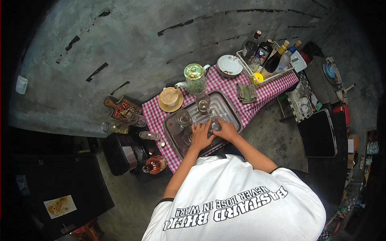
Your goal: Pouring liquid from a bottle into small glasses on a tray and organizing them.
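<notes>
Both hands meet over a small glass (215, 125) at the tray's (171, 130) near edge. Left hand (200, 134) rests fingers spread beside it; right hand (226, 130) cups it. The glass is probably light, slippery, fragile: grip its sides.

- Both hands, left hand (200, 136) and right hand (225, 130), crowd the near end of the rectangular grey metal tray (231, 108).
- 2 clear glass cups (183, 118) (203, 102) block the tray's far left half; its ribbed right part lies open.
- The green patterned teapot (195, 79) and round woven-lidded bowl (170, 99) close off the far edge.
- Bare checked cloth (269, 90) lies between the folded green rag (246, 92) and the white wire basket of bottles (267, 60).
</notes>
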Motion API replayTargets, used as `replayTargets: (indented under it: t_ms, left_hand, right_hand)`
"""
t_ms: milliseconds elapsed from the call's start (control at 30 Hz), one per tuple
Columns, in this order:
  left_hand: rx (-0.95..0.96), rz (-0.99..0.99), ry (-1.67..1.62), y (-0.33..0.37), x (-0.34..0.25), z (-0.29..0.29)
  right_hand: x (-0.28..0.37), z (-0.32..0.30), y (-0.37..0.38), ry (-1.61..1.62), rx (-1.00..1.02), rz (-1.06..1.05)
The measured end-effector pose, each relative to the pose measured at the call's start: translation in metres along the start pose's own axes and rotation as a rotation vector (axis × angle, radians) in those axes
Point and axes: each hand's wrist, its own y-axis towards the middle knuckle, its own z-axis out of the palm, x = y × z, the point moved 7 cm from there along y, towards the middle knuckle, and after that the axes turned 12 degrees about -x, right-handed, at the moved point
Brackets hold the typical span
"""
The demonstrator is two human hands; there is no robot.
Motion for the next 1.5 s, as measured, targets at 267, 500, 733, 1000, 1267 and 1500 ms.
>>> replayTargets:
  t_ms: [267, 500, 733, 1000, 1267, 1500]
  left_hand:
    - [0.027, -0.018, -0.015, 0.002, -0.001, -0.001]
    - [0.039, -0.026, -0.034, 0.003, 0.001, -0.001]
    - [0.04, -0.028, -0.045, 0.003, 0.0, -0.001]
    - [0.069, -0.027, -0.014, 0.005, -0.001, 0.0]
    - [0.08, -0.057, -0.05, 0.006, 0.002, -0.002]
    - [0.086, -0.074, -0.051, 0.006, -0.001, -0.007]
  right_hand:
    - [-0.001, 0.0, 0.0, 0.013, -0.02, 0.0]
    - [-0.005, 0.005, 0.001, -0.021, -0.032, -0.016]
    - [-0.002, 0.003, 0.0, -0.043, 0.003, 0.033]
    - [-0.002, 0.003, -0.001, -0.044, -0.052, 0.022]
    - [0.004, 0.002, 0.007, -0.097, 0.069, 0.061]
    - [0.001, 0.009, 0.019, -0.106, 0.277, 0.102]
